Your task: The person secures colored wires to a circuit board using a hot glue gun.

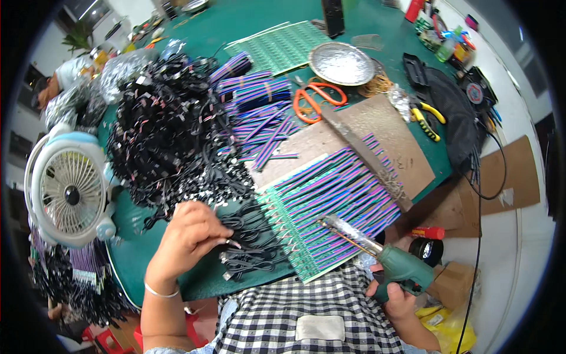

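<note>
Left hand: my left hand (191, 233), left of lower centre, pinches a cable end (234, 242) between thumb and fingertips.
Right hand: my right hand (396, 300), lower right, wraps the handle of a green soldering gun (407, 266); whether a finger presses a trigger, I cannot tell.
Cable end: light, limp, bare strands probably easy to fray; best pinched on the black jacket just behind them.
Soldering gun: likely front-heavy, rigid; grip by the handle only, treat the metal barrel (352, 235) as hot.
PCB panel: the green PCB panel (308, 264), centre right, looks thin and stiff; take by its edges.
Ribbon wires: the striped ribbon wires (321, 206) across it look flexible, joints presumably fragile; avoid tugging.
Metal bar: the bar (370, 162) lying across the wires seems heavy; lift by an end.
</note>
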A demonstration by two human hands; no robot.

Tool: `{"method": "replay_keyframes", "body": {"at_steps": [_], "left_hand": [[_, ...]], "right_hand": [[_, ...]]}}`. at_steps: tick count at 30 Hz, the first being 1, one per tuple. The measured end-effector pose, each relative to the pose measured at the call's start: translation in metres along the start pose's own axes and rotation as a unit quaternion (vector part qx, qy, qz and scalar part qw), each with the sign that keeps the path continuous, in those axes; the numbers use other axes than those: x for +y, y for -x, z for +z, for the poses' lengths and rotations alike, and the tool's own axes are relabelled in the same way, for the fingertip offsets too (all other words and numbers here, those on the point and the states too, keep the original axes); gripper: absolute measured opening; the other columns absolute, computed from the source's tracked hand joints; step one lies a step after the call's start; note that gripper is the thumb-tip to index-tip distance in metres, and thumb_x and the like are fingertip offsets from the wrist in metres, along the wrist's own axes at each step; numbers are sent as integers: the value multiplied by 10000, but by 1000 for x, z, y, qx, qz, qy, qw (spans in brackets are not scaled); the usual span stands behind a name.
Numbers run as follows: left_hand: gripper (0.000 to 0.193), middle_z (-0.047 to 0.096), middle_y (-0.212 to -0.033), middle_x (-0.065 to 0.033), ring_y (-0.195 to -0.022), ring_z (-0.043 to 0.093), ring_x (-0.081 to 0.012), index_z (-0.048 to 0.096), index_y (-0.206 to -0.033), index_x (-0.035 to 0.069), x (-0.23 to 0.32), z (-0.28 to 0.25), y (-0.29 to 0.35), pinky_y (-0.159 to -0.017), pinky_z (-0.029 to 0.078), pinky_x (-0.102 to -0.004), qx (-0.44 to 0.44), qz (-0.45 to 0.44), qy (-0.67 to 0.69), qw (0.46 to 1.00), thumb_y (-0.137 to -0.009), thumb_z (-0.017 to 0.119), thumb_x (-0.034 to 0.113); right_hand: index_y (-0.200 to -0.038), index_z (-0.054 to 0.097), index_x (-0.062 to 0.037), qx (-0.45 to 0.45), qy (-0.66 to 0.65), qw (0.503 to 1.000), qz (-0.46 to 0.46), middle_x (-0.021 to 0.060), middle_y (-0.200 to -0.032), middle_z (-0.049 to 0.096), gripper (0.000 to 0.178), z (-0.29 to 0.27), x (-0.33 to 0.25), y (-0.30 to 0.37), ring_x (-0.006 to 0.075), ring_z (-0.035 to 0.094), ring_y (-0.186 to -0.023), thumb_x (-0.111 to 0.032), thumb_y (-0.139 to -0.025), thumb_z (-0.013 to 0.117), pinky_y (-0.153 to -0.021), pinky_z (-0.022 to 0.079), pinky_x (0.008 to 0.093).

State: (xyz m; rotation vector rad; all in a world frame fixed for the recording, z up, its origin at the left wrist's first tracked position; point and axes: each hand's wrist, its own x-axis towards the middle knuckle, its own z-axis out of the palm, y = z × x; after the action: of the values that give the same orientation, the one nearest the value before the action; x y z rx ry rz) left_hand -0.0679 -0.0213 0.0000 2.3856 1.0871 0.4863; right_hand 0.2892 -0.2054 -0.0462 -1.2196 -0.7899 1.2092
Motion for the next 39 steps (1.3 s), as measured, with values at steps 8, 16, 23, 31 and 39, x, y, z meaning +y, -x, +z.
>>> {"method": "replay_keyframes", "body": {"at_steps": [8,16,23,31,39], "left_hand": [[162,622,-835,-39,-956,597,-276,660,-821,103,8,-9,-2,-865,448,-411,-6,12,-76,997,-701,760,62],[213,637,-796,-40,-789,626,-254,596,-833,104,56,7,-10,-741,476,-383,67,56,0,996,-679,698,-1],[329,612,-830,-24,-701,567,-211,673,-955,86,69,68,-12,-614,442,-347,33,110,-49,992,-641,753,29],[225,593,-851,12,-735,549,-171,695,-990,134,70,71,-14,-656,446,-322,8,106,-107,989,-771,646,146],[224,585,-841,24,-722,541,-158,707,-978,151,69,69,-14,-630,425,-316,21,114,-109,987,-765,635,154]], "right_hand": [[-1284,450,96,-7,-19,1000,9,230,-1138,639,504,-4,2,7,244,666,-705,-172,-902,640,-647,569,345],[-1265,483,86,-6,-20,1000,16,225,-1138,635,504,-2,-5,7,233,661,-714,-203,-892,660,-657,557,335],[-1186,557,84,-19,31,998,41,126,-820,660,399,-6,-14,20,188,645,-699,-170,-891,646,-680,533,316],[-1189,564,70,-39,49,995,77,115,-841,672,388,-16,-13,28,184,656,-730,-141,-876,655,-703,533,311],[-1097,627,61,-72,107,988,86,95,-863,692,315,-16,-15,28,161,671,-775,-133,-853,673,-719,517,290]]}}
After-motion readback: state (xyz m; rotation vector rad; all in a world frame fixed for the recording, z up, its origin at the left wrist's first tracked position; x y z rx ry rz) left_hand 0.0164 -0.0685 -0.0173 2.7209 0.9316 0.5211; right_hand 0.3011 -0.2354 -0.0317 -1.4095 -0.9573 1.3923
